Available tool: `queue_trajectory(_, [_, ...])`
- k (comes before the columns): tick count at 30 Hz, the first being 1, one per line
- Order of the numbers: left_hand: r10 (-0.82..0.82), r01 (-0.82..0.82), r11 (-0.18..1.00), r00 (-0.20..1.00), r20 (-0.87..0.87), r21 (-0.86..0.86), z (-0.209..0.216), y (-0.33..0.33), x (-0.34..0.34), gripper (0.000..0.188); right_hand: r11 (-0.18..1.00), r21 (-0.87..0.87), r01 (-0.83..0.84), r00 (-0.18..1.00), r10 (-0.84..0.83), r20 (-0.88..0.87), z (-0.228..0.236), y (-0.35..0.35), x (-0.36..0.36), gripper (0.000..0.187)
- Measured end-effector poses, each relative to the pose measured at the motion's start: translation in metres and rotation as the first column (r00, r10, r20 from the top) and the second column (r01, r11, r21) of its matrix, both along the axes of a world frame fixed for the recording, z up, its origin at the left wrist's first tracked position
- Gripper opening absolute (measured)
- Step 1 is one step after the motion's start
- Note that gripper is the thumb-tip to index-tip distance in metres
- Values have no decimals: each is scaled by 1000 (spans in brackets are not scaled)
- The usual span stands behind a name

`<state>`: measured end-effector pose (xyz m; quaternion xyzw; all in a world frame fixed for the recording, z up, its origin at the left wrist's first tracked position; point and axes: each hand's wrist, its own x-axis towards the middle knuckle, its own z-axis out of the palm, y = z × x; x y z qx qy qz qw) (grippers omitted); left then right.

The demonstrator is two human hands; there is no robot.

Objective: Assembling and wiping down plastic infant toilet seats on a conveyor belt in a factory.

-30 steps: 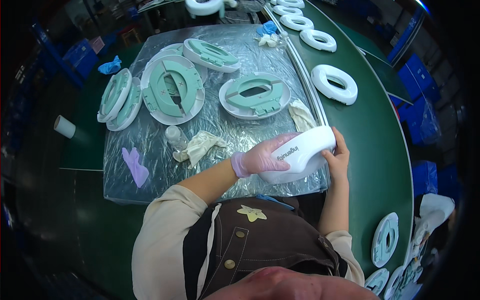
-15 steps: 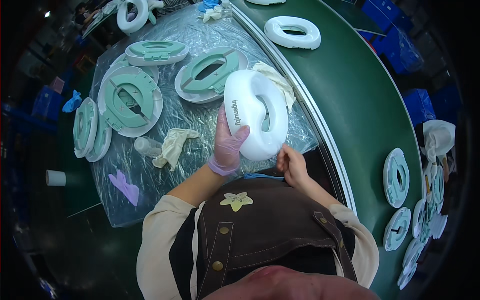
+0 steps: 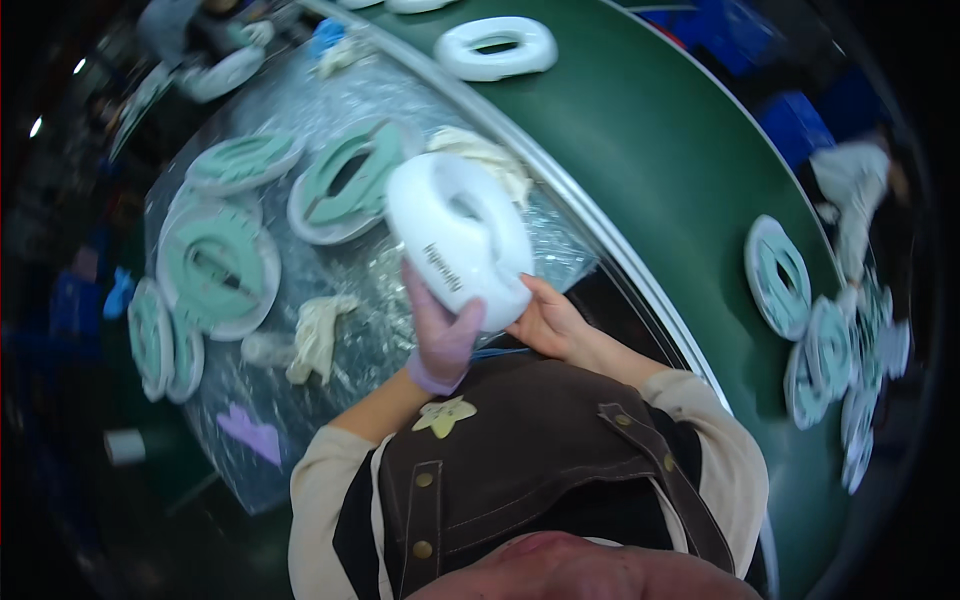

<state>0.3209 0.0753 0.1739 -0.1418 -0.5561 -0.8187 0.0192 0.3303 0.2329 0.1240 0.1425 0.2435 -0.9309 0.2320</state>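
A glossy white child's toilet seat [image 3: 418, 212], oval with a hole through it, is tilted in front of my apron with its smooth face up. My left hand [image 3: 446, 335], in a thin purple glove, grips its left lower rim with the thumb on top. Bare, my right hand [image 3: 552, 318] pinches the lower right rim, and its fingers are partly hidden beneath the seat. Just beyond lies another seat [image 3: 312, 218] with its green underside up. A crumpled cream glove [image 3: 318, 338] rests to the left of my gloved hand.
Several green-backed seats [image 3: 218, 265] lean and overlap on the plastic-covered table [image 3: 345, 420] at left, near a purple glove [image 3: 250, 432]. A green conveyor [image 3: 640, 200] with a metal rail runs along the right, carrying a white seat [image 3: 496, 48]. People work at the far left and right.
My right hand has moved from beside the seat to grip its lower rim. The seat has rotated and tilted in my left hand. My whole view has turned.
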Motion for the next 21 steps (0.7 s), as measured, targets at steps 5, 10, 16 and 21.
queue_trajectory(5, [-31,8,995,974,-225,-101,-22,-9,-7,79,980,25,196,969,-190,-159,1,32,-20,42])
queue_trajectory(10, [-76,21,967,975,-209,-254,-23,-11,-19,61,791,169,588,805,-551,-222,17,95,-62,40])
queue_trajectory(16, [-195,137,895,976,-96,-425,-42,-17,-17,49,370,432,822,494,-841,-220,-26,185,-83,60])
queue_trajectory(21, [-200,197,823,978,52,-534,-82,-36,-18,44,88,106,991,99,-989,-107,-80,292,-45,38])
